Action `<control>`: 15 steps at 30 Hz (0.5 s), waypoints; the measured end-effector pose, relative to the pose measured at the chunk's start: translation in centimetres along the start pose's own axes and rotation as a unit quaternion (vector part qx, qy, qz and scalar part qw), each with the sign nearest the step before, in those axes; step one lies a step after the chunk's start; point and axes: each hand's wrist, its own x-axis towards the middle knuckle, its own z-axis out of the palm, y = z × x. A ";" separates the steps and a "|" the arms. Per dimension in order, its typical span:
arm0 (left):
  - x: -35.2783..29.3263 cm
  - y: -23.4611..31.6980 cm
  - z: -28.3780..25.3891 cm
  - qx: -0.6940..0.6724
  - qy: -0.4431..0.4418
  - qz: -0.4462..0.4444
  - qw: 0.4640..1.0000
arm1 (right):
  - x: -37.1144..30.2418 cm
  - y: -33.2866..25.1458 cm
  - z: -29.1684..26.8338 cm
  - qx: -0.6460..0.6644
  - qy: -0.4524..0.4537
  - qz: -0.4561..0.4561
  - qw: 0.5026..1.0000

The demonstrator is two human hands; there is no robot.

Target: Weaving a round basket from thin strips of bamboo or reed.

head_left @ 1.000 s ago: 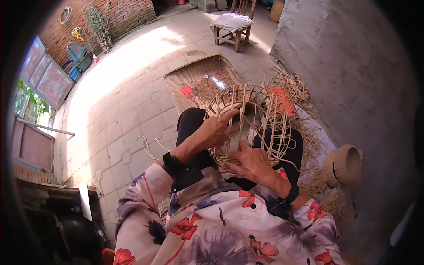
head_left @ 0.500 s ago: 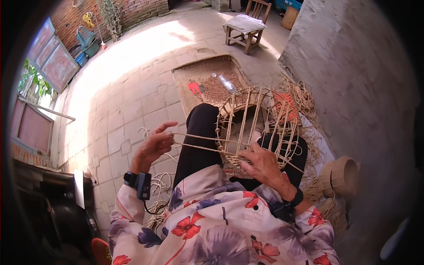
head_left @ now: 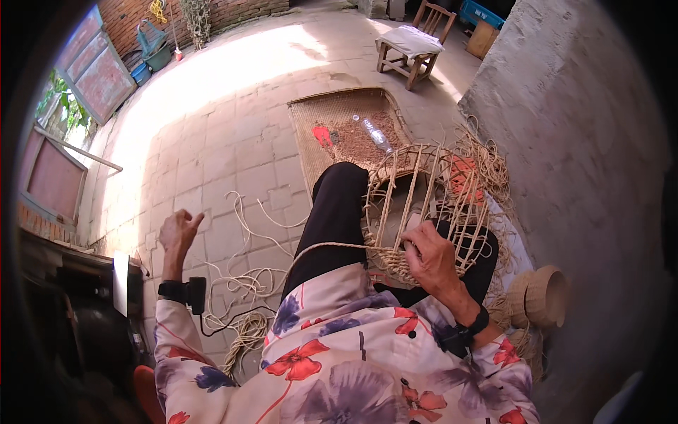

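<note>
A half-woven basket [head_left: 387,198] of twisted, straw-coloured cord rests on my lap, its upright strands open like a cage. My right hand [head_left: 431,258] is closed on its near edge, where the weave is dense. From that edge a single cord [head_left: 328,245] runs left across my dark trouser leg and curves down toward the floor. My left hand [head_left: 179,232] is held out to the left, well away from the basket. Its fingers are curled in with the thumb side pointing right; whatever they may hold is too small to make out.
Loose cords [head_left: 247,283] lie coiled on the paved floor at my left. A shallow woven tray [head_left: 305,131] ahead holds brown bits, a red item and a clear bottle. More cord [head_left: 487,166] heaps against the right wall beside small round baskets [head_left: 547,297]. A wooden chair [head_left: 409,42] stands farther off.
My left hand has swung out left and down from near the knee. The two taut strands between my hands are gone; one cord now hangs slack. My right hand has shifted slightly right.
</note>
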 end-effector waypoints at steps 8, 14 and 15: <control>-15.6 22.7 -2.5 -0.298 -0.069 0.503 0.808 | 3.2 -1.7 1.1 -0.003 -0.074 -0.100 0.992; -16.4 23.3 -0.9 -0.257 -0.087 0.521 0.809 | 3.7 -1.5 1.0 -0.001 -0.097 -0.105 0.990; -16.4 23.4 -0.9 -0.275 -0.078 0.524 0.802 | 3.7 -1.6 0.9 -0.006 -0.102 -0.105 0.989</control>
